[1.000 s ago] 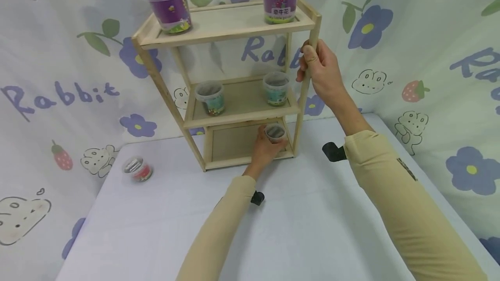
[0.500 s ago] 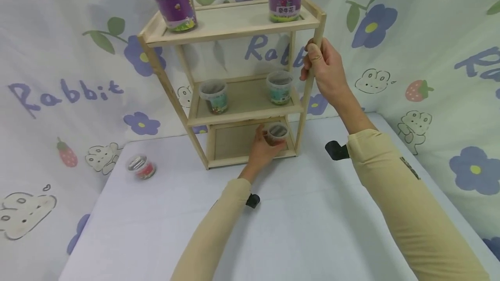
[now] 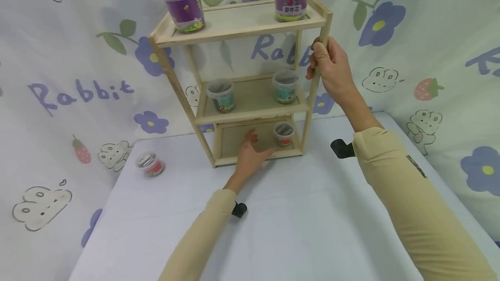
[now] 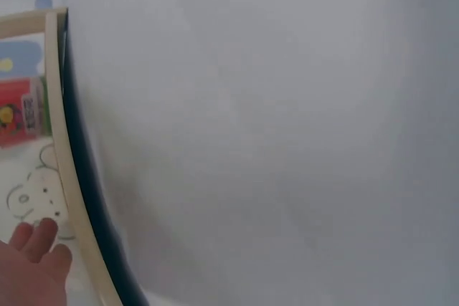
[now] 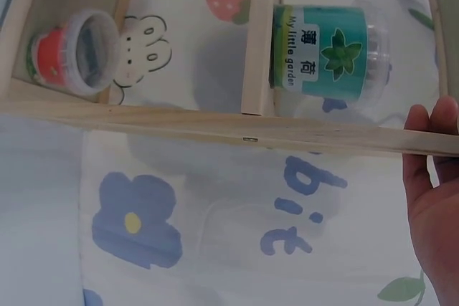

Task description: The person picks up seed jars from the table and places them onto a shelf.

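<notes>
A small red-labelled plastic cup (image 3: 284,139) with a clear lid stands at the right end of the bottom tier of a three-tier wooden shelf (image 3: 238,17). Just left of that cup, my left hand (image 3: 248,156) has its thumb and fingers spread, with a gap between them and the cup. Higher up, my right hand (image 3: 333,67) grips the right front post of the shelf. The right wrist view shows fingers (image 5: 417,123) wrapped on the post, with a teal-labelled cup (image 5: 319,51) on the middle tier beside them.
Two purple-labelled buckets, one left (image 3: 186,12) and one right (image 3: 291,1), stand on the top tier. Another teal cup (image 3: 223,99) sits on the middle tier's left. Left of the shelf, a second red cup (image 3: 152,166) rests on the white table (image 3: 297,224). A printed curtain hangs behind.
My left hand has let go of the red cup on the bottom tier and drawn away to the left, fingers spreading. My right hand keeps its hold on the post. The head view has shifted slightly.
</notes>
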The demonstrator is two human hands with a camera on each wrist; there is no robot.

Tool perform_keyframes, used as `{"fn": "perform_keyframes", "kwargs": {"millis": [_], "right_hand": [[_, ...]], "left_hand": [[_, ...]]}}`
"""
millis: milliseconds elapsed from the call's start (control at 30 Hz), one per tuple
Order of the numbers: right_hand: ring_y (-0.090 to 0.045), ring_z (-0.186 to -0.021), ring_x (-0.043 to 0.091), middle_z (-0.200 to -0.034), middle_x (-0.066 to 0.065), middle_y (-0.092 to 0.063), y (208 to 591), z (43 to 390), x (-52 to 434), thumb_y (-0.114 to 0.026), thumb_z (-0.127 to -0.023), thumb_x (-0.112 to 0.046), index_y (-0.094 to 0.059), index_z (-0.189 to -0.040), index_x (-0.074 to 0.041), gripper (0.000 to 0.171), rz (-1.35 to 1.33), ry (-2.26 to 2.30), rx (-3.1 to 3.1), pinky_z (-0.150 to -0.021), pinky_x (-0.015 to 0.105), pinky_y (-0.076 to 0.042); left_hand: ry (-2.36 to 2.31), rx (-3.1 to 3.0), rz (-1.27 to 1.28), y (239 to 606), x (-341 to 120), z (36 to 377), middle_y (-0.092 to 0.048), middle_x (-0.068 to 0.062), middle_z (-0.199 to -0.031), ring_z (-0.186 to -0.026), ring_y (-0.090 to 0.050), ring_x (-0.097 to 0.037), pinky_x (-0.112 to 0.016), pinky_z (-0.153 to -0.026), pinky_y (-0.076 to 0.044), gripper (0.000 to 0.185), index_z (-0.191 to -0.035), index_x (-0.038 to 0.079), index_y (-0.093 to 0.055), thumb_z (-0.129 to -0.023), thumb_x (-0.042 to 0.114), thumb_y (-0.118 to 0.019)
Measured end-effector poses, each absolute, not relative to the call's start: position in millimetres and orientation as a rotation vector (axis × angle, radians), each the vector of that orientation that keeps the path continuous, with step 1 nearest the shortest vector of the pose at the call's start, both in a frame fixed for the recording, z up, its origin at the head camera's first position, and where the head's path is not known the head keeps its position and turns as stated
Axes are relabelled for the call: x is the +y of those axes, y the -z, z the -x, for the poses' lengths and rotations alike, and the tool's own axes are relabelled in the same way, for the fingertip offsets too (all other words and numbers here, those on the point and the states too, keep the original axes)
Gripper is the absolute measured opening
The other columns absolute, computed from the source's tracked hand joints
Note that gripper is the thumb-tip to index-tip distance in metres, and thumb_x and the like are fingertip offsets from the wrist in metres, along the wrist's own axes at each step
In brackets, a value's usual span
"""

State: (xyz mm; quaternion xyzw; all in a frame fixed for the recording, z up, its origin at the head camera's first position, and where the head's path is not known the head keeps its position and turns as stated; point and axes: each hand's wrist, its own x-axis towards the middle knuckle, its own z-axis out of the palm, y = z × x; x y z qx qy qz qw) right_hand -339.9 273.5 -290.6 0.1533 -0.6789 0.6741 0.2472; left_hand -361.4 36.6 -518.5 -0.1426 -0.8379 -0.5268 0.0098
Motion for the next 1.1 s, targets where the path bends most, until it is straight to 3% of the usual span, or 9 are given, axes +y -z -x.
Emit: {"fn": "perform_keyframes", "kwargs": {"millis": [167, 533, 800, 1100], "right_hand": [[-0.054, -0.054, 0.019, -0.072, 0.007, -0.046, 292.4, 338.7, 275.6, -0.049, -0.103, -0.024, -0.054, -0.096, -0.01, 0.016, -0.409, -1.836, -1.853, -0.059, 0.027, -0.052], [-0.053, -0.053, 0.019, -0.072, 0.007, -0.045, 292.7, 337.1, 277.2, -0.049, -0.103, -0.023, -0.054, -0.097, -0.01, 0.015, -0.431, -1.848, -1.837, -0.058, 0.026, -0.052], [-0.053, -0.052, 0.018, -0.071, 0.007, -0.045, 292.5, 337.6, 274.4, -0.05, -0.103, -0.022, -0.054, -0.097, -0.009, 0.014, -0.443, -1.879, -1.812, -0.056, 0.025, -0.052], [-0.053, -0.053, 0.018, -0.071, 0.007, -0.046, 290.3, 339.8, 273.2, -0.051, -0.103, -0.022, -0.054, -0.099, -0.009, 0.014, -0.44, -1.894, -1.799, -0.057, 0.024, -0.052]], "left_hand": [[1.654, -2.621, 0.428, 518.1, 12.6, 353.8, -0.048, -0.015, -0.144, -0.134, -0.046, -0.026, -0.05, -0.104, -0.043, 0.087, -0.151, 0.017, -0.03, -0.082, 0.032, -0.081], [1.468, -2.598, 0.554, 509.6, -49.5, 327.4, -0.05, -0.019, -0.142, -0.134, -0.045, -0.033, -0.052, -0.11, -0.037, 0.075, -0.143, 0.005, -0.043, -0.083, 0.027, -0.08], [1.405, -2.576, 0.575, 507.8, -94.7, 307.2, -0.054, -0.015, -0.139, -0.131, -0.048, -0.029, -0.048, -0.111, -0.037, 0.071, -0.141, 0.004, -0.048, -0.083, 0.026, -0.081], [1.381, -2.518, 0.363, 509.9, -152.1, 306.8, -0.058, -0.019, -0.132, -0.126, -0.053, -0.028, -0.041, -0.112, -0.036, 0.062, -0.133, 0.003, -0.053, -0.081, 0.018, -0.083]]}}
